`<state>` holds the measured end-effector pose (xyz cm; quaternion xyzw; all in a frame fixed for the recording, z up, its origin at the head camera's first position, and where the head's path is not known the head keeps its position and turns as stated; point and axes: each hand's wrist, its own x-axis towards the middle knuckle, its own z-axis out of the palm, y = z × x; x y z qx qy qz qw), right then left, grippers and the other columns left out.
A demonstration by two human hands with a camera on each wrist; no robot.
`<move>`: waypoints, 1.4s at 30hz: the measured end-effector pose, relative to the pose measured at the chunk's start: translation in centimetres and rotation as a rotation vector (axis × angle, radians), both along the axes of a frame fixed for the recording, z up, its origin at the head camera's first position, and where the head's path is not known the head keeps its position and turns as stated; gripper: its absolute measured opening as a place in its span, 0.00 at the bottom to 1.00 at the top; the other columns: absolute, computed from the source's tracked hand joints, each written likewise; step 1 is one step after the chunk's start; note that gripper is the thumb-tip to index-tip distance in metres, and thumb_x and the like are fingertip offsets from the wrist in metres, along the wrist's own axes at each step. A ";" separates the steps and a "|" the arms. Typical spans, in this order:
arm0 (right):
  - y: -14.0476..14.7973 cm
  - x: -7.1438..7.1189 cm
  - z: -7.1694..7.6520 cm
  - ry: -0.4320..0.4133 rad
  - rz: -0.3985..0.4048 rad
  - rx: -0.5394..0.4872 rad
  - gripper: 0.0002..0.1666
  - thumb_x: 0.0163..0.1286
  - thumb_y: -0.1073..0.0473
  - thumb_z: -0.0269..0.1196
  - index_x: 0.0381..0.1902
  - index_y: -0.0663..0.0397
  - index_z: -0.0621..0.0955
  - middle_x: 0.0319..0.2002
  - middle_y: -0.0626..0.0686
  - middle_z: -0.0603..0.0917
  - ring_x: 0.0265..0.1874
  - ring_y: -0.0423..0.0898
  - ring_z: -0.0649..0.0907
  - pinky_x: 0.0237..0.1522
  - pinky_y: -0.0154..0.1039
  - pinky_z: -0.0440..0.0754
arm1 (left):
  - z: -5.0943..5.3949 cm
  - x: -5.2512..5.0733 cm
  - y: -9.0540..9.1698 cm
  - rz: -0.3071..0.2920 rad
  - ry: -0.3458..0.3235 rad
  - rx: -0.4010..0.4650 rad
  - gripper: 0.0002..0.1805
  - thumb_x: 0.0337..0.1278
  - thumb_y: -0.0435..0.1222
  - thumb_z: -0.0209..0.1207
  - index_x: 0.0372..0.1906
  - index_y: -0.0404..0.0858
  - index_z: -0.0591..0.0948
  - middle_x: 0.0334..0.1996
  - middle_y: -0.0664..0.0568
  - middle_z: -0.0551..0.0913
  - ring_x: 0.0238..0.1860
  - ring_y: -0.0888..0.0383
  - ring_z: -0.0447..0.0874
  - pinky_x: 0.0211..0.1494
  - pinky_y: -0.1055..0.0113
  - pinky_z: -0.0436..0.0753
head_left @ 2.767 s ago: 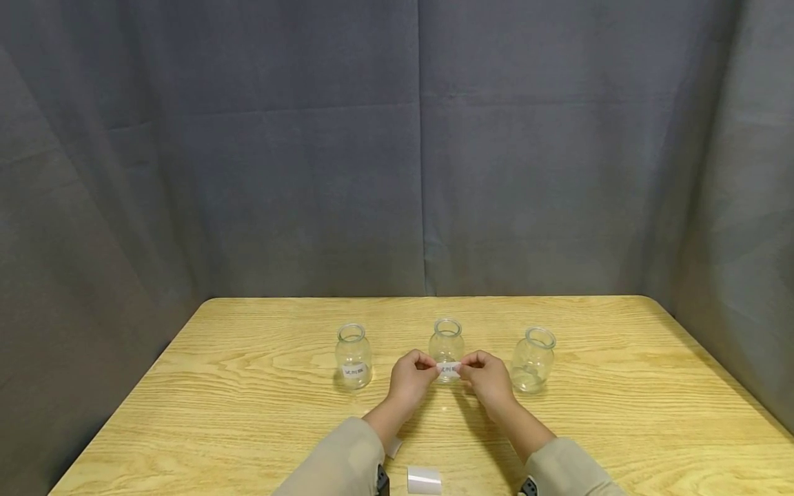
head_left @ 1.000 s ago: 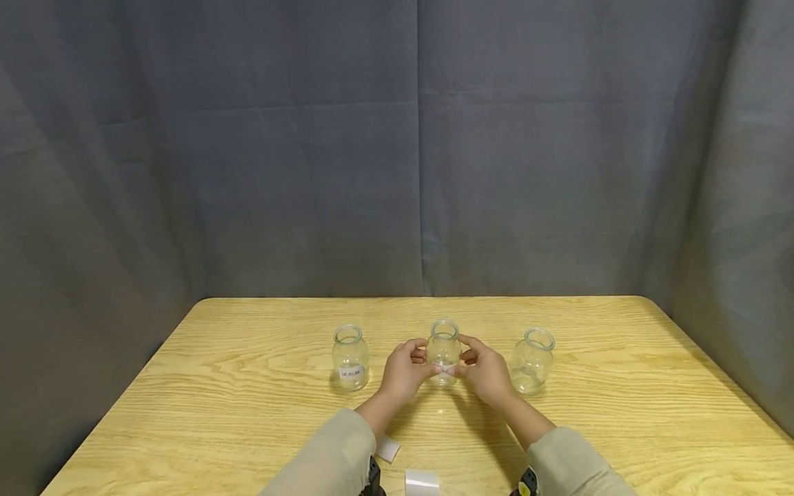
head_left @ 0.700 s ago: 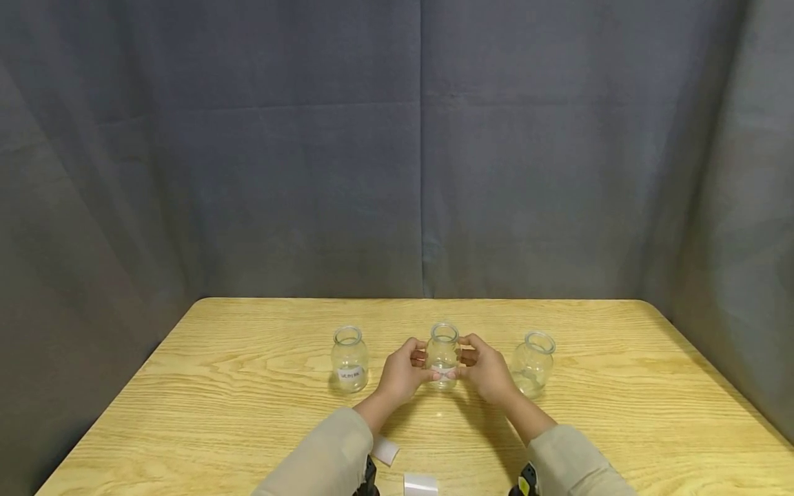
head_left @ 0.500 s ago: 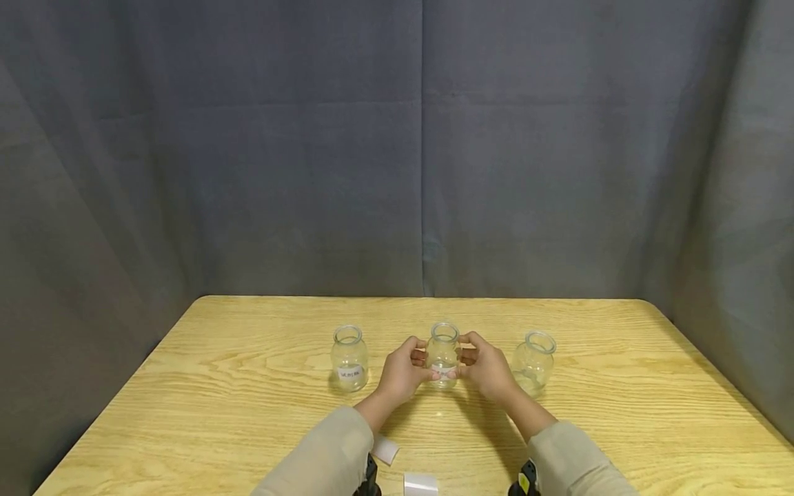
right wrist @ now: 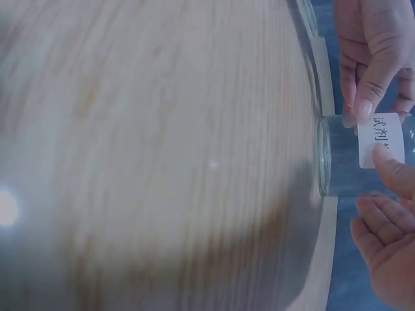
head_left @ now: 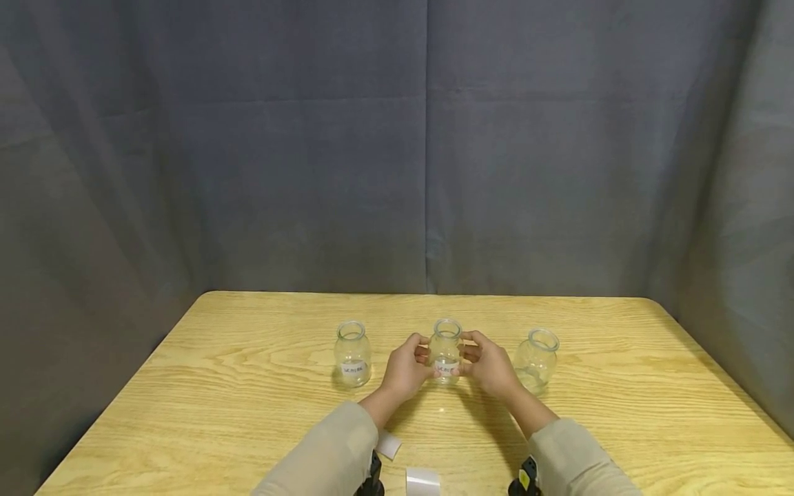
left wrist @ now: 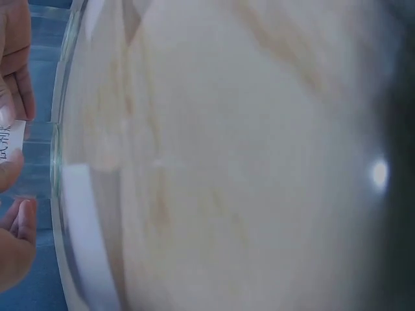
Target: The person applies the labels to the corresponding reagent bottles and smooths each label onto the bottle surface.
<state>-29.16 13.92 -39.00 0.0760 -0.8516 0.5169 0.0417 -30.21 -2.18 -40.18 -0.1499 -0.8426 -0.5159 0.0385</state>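
Note:
In the head view a clear glass jar stands upright mid-table between both hands. A white label with handwritten characters lies on its lower front. My left hand holds the jar's left side, its thumb on the label's left end. Opposite it, my right hand holds the right side, thumb on the label's right end. Fingers of both hands reach round the jar's sides. The right wrist view shows the label against the glass, partly covered by a thumb. Only the label's edge enters the left wrist view.
A labelled glass jar stands to the left, and a jar with no visible label to the right. Near the front lie a white strip, partly behind the left forearm, and a glossy white piece. Grey curtains surround the wooden table.
Earlier both hands pinched the label's ends in front of the jar; then the fingers went round the jar with thumbs on the label. Since then the thumbs have parted slightly, showing more writing.

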 end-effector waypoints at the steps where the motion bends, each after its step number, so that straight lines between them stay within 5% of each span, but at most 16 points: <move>1: 0.0 0.0 0.0 -0.007 0.002 -0.009 0.34 0.45 0.72 0.65 0.53 0.61 0.68 0.47 0.67 0.73 0.48 0.58 0.73 0.41 0.43 0.75 | 0.0 0.0 0.0 -0.006 -0.010 0.009 0.26 0.32 0.25 0.65 0.45 0.34 0.71 0.35 0.49 0.76 0.38 0.54 0.74 0.39 0.69 0.75; 16: 0.4 0.2 0.6 -0.056 -0.008 0.042 0.30 0.51 0.66 0.63 0.52 0.66 0.67 0.46 0.67 0.73 0.47 0.60 0.72 0.43 0.47 0.74 | 0.3 0.3 -0.7 -0.013 -0.096 0.086 0.20 0.42 0.30 0.62 0.43 0.31 0.72 0.36 0.46 0.74 0.39 0.52 0.73 0.40 0.67 0.75; 25: 1.2 1.8 0.8 -0.035 -0.022 0.078 0.22 0.54 0.66 0.61 0.47 0.67 0.71 0.40 0.60 0.76 0.41 0.55 0.75 0.40 0.45 0.74 | 0.5 1.4 -1.0 -0.044 -0.139 0.119 0.20 0.44 0.32 0.61 0.44 0.30 0.71 0.37 0.47 0.73 0.39 0.53 0.73 0.41 0.67 0.75; 42: 3.6 5.1 2.6 -0.068 0.064 0.111 0.23 0.57 0.56 0.60 0.46 0.68 0.71 0.40 0.58 0.76 0.39 0.51 0.75 0.39 0.44 0.74 | 2.3 3.9 -0.2 -0.097 -0.175 0.219 0.17 0.45 0.28 0.59 0.43 0.28 0.71 0.36 0.46 0.74 0.37 0.54 0.73 0.38 0.68 0.76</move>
